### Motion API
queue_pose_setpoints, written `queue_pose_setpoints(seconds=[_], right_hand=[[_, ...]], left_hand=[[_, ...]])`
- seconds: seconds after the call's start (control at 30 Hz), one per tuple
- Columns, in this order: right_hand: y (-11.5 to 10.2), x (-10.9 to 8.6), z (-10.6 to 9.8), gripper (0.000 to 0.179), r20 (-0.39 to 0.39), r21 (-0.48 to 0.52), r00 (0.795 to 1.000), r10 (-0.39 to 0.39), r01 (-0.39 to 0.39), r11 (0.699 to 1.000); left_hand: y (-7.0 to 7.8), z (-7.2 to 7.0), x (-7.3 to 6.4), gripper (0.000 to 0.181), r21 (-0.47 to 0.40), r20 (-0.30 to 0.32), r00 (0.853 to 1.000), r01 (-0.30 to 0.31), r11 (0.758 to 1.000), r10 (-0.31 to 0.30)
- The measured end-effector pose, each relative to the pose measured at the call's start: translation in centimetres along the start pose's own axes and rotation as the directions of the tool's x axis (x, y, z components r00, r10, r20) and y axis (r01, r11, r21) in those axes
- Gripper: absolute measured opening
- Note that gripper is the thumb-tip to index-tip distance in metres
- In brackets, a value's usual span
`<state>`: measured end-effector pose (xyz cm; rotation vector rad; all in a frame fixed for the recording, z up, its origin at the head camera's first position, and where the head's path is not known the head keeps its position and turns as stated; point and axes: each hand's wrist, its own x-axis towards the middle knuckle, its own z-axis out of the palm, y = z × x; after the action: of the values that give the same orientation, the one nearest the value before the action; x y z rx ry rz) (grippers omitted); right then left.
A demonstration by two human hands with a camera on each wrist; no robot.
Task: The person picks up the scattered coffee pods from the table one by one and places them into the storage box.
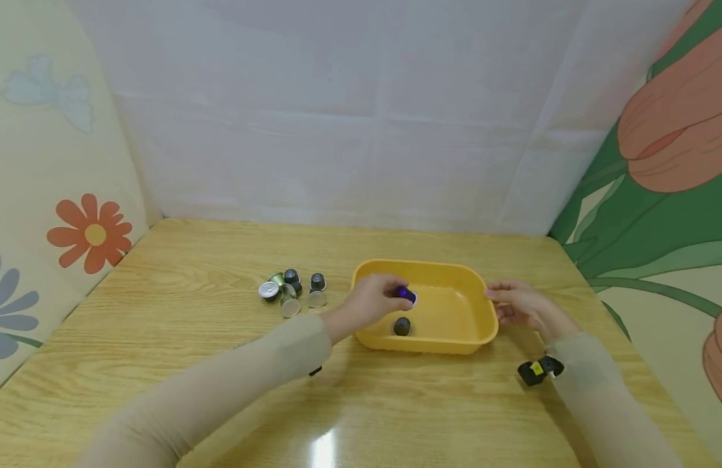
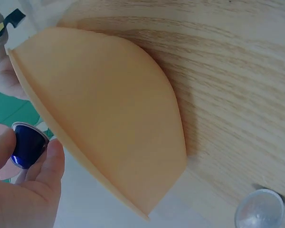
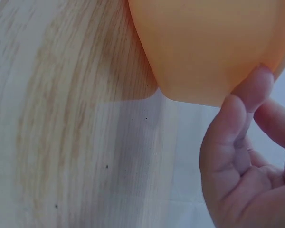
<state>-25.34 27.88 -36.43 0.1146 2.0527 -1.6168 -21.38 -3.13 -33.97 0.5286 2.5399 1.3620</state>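
Over the left part of a yellow basin [image 1: 454,305], my left hand [image 1: 369,299] pinches a dark blue coffee capsule [image 2: 28,145] between thumb and fingers. The capsule's pale rim faces away from the palm in the left wrist view. A black capsule [image 1: 402,326] stands inside the basin near its front wall. At the basin's right end, my right hand [image 1: 521,304] grips the rim, with curled fingers [image 3: 228,118] against the outer wall in the right wrist view.
Left of the basin lies a loose group of capsules: black ones [image 1: 317,281], green ones [image 1: 288,292], a silver-lidded one [image 1: 269,290] and a pale clear one [image 1: 317,298]. A white cloth [image 1: 337,130] hangs behind the wooden table [image 1: 191,292], with patterned sheets at both sides.
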Motion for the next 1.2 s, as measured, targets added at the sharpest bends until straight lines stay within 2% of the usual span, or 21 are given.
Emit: queue_pose_setpoints(seconds=[0.17, 0.37, 0.6, 0.77, 1.03, 1.2], right_hand=[[0.0, 0.0, 0.0, 0.019, -0.001, 0.003, 1.0, 0.004, -0.004, 1.0], [0.0, 0.0, -0.1, 0.024, -0.01, -0.007, 1.0, 0.002, -0.002, 1.0], [-0.1, 0.1, 0.1, 0.029, -0.018, -0.016, 1.0, 0.006, -0.007, 1.0], [-0.1, 0.1, 0.1, 0.027, -0.018, -0.013, 1.0, -0.002, 0.002, 1.0], [0.1, 0.1, 0.0, 0.026, -0.014, -0.011, 1.0, -0.007, 0.007, 1.0], [0.4, 0.1, 0.0, 0.027, -0.012, -0.01, 1.0, -0.016, 0.016, 1.0]], left_hand=[[0.2, 0.1, 0.2, 0.043, -0.051, -0.007, 1.0, 0.016, 0.999, -0.017], [0.3, 0.5, 0.7, 0.041, -0.058, -0.023, 0.999, 0.031, 0.998, -0.032], [0.3, 0.6, 1.0, 0.042, -0.091, -0.004, 0.997, 0.075, 0.993, -0.075], [0.2, 0.8, 1.2, 0.043, -0.08, -0.006, 0.997, 0.071, 0.994, -0.072], [0.2, 1.9, 1.4, 0.042, -0.157, 0.006, 0.997, 0.075, 0.985, -0.075], [0.5, 2.6, 1.7, 0.043, -0.175, 0.029, 0.997, 0.081, 0.981, -0.077]])
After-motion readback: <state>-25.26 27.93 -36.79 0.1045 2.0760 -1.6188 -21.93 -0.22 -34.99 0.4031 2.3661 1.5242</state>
